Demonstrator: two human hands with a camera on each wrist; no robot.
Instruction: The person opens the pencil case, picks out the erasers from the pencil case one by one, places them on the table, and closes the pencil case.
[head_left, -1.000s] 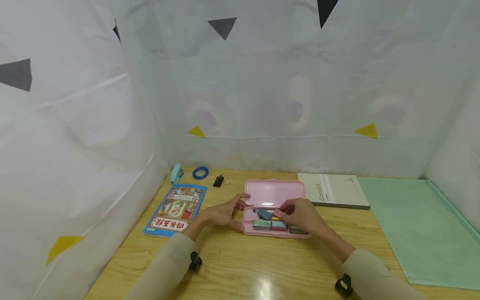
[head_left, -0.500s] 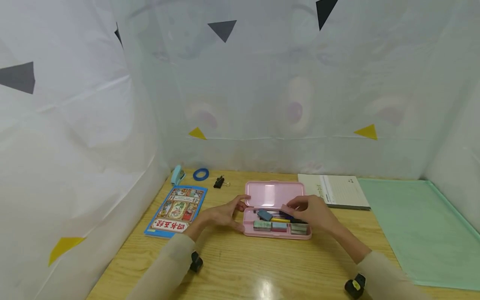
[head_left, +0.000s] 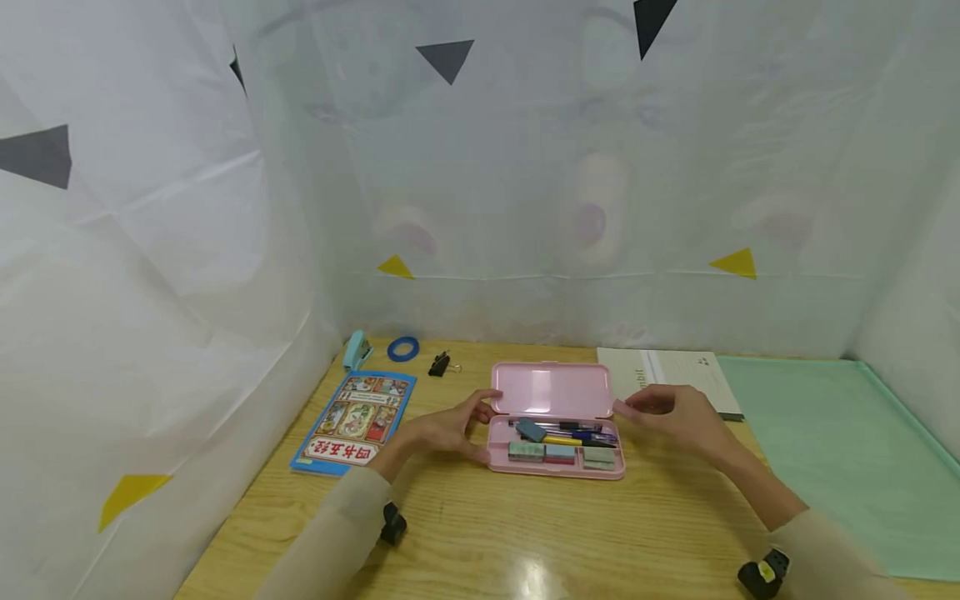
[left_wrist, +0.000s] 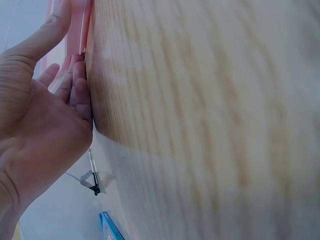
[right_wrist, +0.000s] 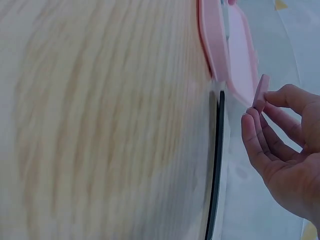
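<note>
Already open on the wooden desk, the pink plastic pencil case is gripped by the left hand; the right hand pinches a small pink eraser, which could slip loose.

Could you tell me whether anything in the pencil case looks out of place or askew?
Mostly tidy. The one odd item is the grey-blue eraser, lying crooked across the pens in the open pink pencil case, unlike the erasers lined up along the front.
</note>
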